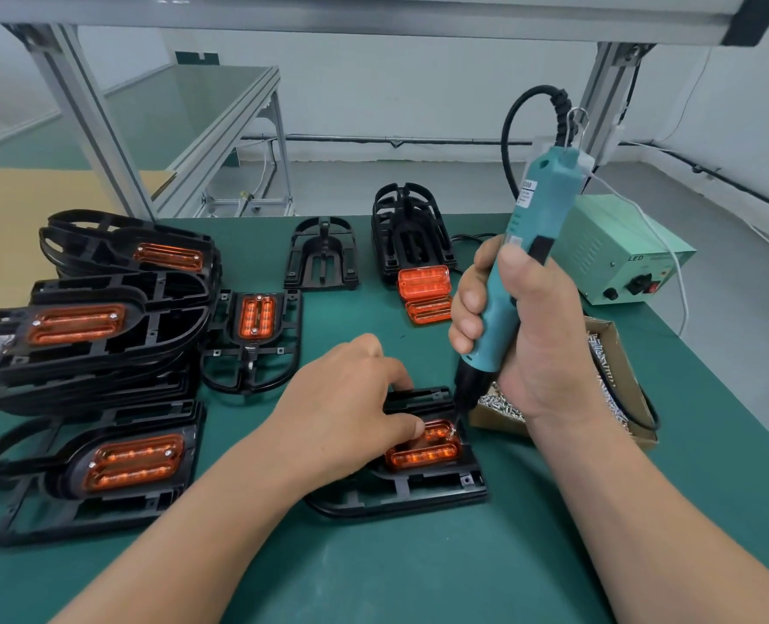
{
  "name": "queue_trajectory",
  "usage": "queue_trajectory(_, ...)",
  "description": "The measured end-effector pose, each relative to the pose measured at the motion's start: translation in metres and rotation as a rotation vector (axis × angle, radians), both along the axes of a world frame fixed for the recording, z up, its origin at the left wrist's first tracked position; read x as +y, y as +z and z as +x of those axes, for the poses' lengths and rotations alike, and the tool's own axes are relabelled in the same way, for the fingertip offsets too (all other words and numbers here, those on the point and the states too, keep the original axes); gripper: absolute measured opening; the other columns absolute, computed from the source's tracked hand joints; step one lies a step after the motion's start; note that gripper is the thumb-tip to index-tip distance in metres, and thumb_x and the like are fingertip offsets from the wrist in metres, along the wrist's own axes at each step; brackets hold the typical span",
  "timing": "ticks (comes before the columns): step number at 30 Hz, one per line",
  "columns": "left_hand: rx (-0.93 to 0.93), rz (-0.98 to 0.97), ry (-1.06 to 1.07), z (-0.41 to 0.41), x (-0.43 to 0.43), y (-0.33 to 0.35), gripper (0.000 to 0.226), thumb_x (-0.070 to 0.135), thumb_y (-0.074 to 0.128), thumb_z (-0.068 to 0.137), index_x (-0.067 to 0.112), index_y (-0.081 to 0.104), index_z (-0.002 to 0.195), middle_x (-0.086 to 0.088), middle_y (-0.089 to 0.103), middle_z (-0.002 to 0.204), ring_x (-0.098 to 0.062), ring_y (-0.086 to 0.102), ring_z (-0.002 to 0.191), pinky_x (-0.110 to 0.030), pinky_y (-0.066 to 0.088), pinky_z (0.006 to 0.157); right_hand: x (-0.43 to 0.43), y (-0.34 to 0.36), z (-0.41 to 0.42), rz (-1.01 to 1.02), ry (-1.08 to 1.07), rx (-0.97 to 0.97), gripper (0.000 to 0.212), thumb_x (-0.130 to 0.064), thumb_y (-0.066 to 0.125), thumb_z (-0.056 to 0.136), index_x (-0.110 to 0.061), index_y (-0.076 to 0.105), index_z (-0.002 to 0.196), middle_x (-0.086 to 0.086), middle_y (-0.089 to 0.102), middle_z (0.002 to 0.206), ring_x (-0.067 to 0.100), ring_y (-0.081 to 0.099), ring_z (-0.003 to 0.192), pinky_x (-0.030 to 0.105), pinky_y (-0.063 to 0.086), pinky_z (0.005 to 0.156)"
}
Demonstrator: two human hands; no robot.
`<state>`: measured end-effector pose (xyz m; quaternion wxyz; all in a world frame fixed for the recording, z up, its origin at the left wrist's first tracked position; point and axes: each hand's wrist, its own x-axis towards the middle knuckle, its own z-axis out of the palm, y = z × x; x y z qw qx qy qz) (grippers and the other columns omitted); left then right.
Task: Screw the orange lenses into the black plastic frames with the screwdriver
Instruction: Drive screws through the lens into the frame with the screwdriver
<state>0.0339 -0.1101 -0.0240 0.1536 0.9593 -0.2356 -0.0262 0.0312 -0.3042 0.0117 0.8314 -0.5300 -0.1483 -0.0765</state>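
Stacks of assembled frames (90, 326) are lying along the left edge of the bench (373, 569), with one single assembled frame (252, 340) just beside them. Toward the middle of the front edge, the left hand (342, 407) is holding the orange lens (423, 454) down in its black frame (418, 488), thumb on the lens, fingers curled over the far side. At the back edge, an empty frame (321, 256) and a stack of empty frames (407, 222) are sitting, with loose lenses (424, 292) in front of the stack. The right hand (522, 340) is gripping the screwdriver (522, 263) nearly upright, its tip meeting the lens's right end. A screw box (623, 358) is lying at the right edge, with a power unit (616, 254) at the back right corner.
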Motion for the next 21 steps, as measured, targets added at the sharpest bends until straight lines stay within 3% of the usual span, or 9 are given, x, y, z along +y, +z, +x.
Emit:
queue_trajectory(3,-0.007,-0.014,0.000,0.001,-0.001,-0.001,0.050,0.070,0.070,0.085,0.041,0.067,0.126,0.014,0.043,0.096,-0.010,0.049,0.091,-0.033,0.038,0.070,0.004,0.002,-0.004,-0.036,0.078,-0.068,0.051,-0.054,0.085,0.082,-0.016,0.056,0.098,0.005,0.052,0.073,0.018,0.048,0.055,0.031,0.045,0.051)
queue_trajectory(9,-0.007,-0.029,0.003,0.001,-0.001,-0.003,0.047,0.069,0.072,0.083,0.041,0.067,0.121,0.013,0.044,0.095,-0.011,0.051,0.092,-0.034,0.038,0.070,0.010,0.003,-0.012,-0.082,0.140,-0.141,0.047,-0.054,0.083,0.085,-0.016,0.059,0.099,0.007,0.051,0.072,0.020,0.046,0.053,0.032,0.045,0.052)
queue_trajectory(21,-0.013,-0.045,-0.013,0.004,-0.002,-0.006,0.047,0.067,0.073,0.084,0.038,0.068,0.121,0.015,0.043,0.092,-0.010,0.048,0.086,-0.033,0.036,0.070,0.007,0.002,-0.007,-0.036,0.025,-0.044,0.053,-0.057,0.084,0.081,-0.016,0.055,0.096,0.003,0.052,0.072,0.017,0.046,0.053,0.028,0.043,0.050)
